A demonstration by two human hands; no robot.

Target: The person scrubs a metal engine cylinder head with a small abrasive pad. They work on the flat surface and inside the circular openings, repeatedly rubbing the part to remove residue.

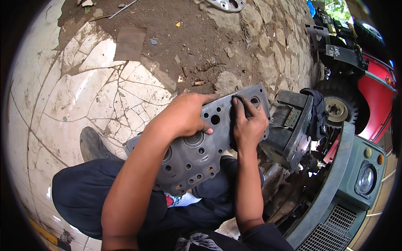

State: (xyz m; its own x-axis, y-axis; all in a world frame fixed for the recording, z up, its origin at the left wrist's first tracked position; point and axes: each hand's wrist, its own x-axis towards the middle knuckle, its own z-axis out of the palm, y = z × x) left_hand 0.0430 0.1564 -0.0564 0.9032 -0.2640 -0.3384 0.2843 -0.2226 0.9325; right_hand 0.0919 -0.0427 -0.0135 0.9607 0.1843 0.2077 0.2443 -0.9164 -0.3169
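Gripping the plate (215, 141) above the lap (215, 209) with the left hand (184, 115). Holding a dark pad (232, 125) against its face with the right hand (250, 125).

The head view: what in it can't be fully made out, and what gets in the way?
All in the head view:
The metal plate: the left hand covers part of it.
The dark piece: mostly hidden by the right hand; its material is unclear.
The round metal part: cut off by the top edge.
The green vehicle: cut off by the dark rim.
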